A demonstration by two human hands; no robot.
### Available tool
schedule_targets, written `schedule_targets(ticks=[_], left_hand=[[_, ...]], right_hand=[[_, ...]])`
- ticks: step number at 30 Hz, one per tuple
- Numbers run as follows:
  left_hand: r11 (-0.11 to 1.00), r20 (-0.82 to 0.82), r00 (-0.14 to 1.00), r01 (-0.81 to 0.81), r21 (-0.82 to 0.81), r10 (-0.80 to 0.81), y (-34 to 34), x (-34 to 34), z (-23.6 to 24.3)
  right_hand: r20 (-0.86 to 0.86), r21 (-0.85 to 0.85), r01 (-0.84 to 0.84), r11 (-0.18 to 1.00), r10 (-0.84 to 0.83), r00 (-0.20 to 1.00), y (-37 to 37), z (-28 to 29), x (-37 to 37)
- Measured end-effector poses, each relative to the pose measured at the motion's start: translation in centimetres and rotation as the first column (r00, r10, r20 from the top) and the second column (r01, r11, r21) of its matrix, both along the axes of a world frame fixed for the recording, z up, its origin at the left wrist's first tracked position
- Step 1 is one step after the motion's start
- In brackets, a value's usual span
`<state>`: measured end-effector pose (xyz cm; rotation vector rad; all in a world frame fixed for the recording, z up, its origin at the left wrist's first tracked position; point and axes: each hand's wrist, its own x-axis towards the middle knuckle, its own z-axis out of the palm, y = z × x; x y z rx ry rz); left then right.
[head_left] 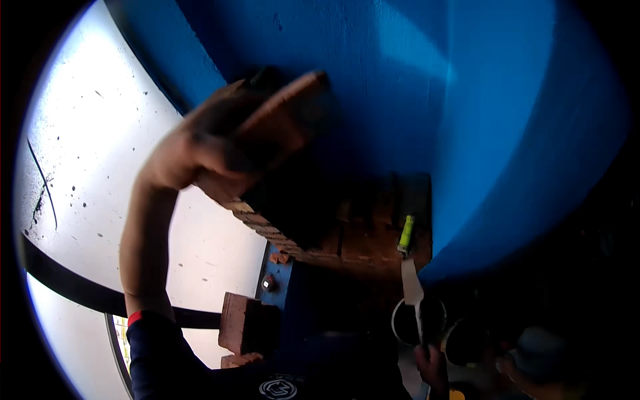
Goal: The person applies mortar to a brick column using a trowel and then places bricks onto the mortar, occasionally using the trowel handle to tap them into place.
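In the head view, the left hand (pixel 223 150) is bending round one brick (pixel 283 123), its thumb and fingers gripping the sides, though blur is hiding the exact finger positions; the brick is tilting up to the right in front of the blue wall (pixel 373 100), above the dark left part of the brick wall (pixel 367 243); whether it is touching anything besides the hand, I cannot tell. The right hand (pixel 432 365), low in the picture, is closing round the handle of one trowel (pixel 413 287); the blade is pointing away from the person, its tip lying close to the lower end of one green tube (pixel 406 232); whether the two are touching, I cannot tell. The tube is resting on the right end of the brick wall; the bricks there are sinking into shadow, too dark for counting.

Two buckets (pixel 395 320) are standing side by side at lower right, the trowel passing over the left one; a co-worker (pixel 539 352) in a pale cap is showing dimly beyond them. At lower left, one brick pile (pixel 235 323) is standing, at least two bricks showing; between it and the brick wall, a few red fragments (pixel 279 257) are lying near one small dark object (pixel 269 283).
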<state>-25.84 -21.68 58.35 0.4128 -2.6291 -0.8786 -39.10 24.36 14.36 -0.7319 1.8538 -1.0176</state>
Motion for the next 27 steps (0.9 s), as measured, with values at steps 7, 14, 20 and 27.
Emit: schedule_targets(ticks=[7, 14, 20, 27], left_hand=[[-0.141, 0.199, 0.980, -0.200, 0.970, -0.021, 9.2, 7.7, -34.3], [-0.196, 0.382, 0.922, -0.364, 0.911, 0.063, 14.8, 12.0, -44.7], [-0.092, 0.550, 0.828, -0.543, 0.835, 0.107, 17.4, 15.0, -48.6], [-0.210, 0.528, 0.820, -0.488, 0.847, 0.222, 18.6, 18.6, -49.9]], right_hand=[[-0.091, -0.099, 0.160, 0.982, -0.169, 0.981, -3.7, 3.7, 0.2], [-0.325, -0.025, -0.221, 0.975, 0.201, 0.924, -6.1, 4.9, 1.9], [-0.401, 0.063, -0.411, 0.909, 0.400, 0.824, -7.6, -0.1, 3.3], [-0.177, -0.377, -0.310, 0.873, 0.261, 0.949, -11.7, 10.7, 3.6]])
